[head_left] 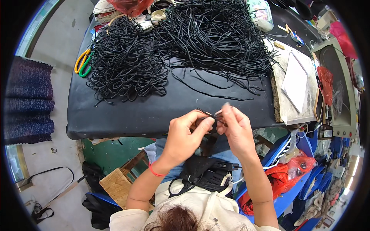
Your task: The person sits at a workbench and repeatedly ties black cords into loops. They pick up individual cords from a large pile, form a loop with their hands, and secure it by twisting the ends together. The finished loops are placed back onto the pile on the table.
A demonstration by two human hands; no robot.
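Both hands come together over the near edge of the black-covered table [111,115]. My left hand [187,133] pinches a thin black cord [205,112] between thumb and fingers. Close beside it, my right hand [236,125] grips the cord too, with thumb and fingertips pressed together. Part of the cord is hidden inside the fingers. Beyond the hands lies a large heap of straight black cords [216,38], some with loose ends trailing toward me. To its left is a pile of looped black cords [127,65].
Scissors with yellow and green handles [83,63] lie at the table's left edge. A pale board with white paper [296,82] stands at the right. Below it, a blue container [295,188] holds red plastic bags [279,177]. A wooden stool [117,186] is lower left.
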